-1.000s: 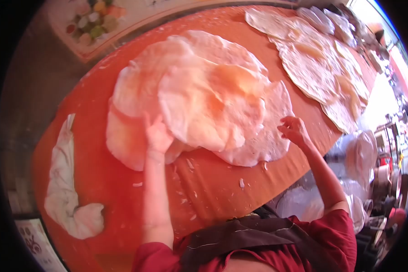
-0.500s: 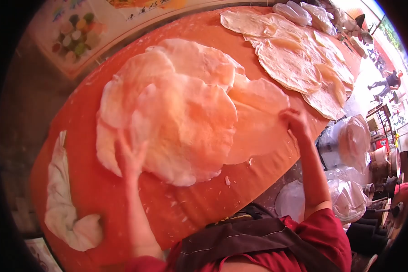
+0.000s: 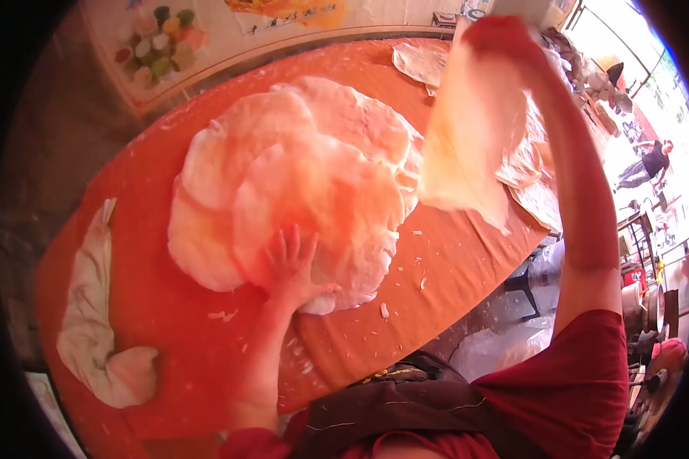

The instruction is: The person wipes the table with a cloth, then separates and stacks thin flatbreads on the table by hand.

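I saw orange worktop [image 3: 436, 275], printed panel [image 3: 222, 46] beyond. My left hand [image 3: 293, 268], fingers wide, lay over pale stack [image 3: 306, 176]; right hand [image 3: 501, 37], raised far right, held hanging sheet [image 3: 463, 145].

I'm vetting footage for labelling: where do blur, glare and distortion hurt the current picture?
Head view, upper right: the right hand and hanging dough sheet look motion-blurred; head view, right edge: the outdoor background is overexposed; head view, overall: dark corners and a bowed orange tabletop edge suggest wide-angle distortion.
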The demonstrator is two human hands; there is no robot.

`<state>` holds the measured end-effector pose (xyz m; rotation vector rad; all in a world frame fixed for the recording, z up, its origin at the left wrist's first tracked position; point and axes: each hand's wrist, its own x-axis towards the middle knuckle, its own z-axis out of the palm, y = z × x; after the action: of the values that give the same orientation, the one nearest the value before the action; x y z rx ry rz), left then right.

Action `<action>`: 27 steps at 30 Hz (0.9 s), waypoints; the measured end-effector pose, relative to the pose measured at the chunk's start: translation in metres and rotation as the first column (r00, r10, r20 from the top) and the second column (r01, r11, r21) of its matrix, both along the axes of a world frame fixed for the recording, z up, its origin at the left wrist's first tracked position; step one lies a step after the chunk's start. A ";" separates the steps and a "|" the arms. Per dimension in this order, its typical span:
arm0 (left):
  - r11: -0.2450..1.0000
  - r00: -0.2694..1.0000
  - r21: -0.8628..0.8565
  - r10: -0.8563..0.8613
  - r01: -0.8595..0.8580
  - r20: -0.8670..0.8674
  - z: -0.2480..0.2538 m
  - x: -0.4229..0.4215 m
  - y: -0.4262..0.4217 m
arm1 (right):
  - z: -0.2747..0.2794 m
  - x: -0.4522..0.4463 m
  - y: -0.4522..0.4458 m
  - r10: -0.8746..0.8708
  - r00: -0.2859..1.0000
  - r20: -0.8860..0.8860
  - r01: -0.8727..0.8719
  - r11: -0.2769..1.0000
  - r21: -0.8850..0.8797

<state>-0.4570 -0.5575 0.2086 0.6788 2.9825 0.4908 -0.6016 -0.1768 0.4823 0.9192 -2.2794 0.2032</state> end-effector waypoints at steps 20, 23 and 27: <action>0.893 0.934 0.436 0.056 0.110 -0.351 0.017 0.006 0.059 | -0.302 0.208 -0.012 -0.526 0.485 0.699 0.764 0.644 -0.045; 0.932 0.928 0.328 -0.024 0.155 -0.372 0.012 0.006 0.084 | -0.300 0.175 0.032 -0.484 0.699 0.526 0.512 0.853 0.104; 0.806 0.948 0.548 0.311 -0.224 -0.070 0.003 0.012 0.108 | -0.268 0.125 0.118 -0.611 0.742 0.276 0.585 0.791 0.178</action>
<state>-0.4448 -0.4493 0.2118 0.3107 3.1073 1.3917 -0.4762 -0.0590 0.2143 0.1377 -2.7781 -0.0327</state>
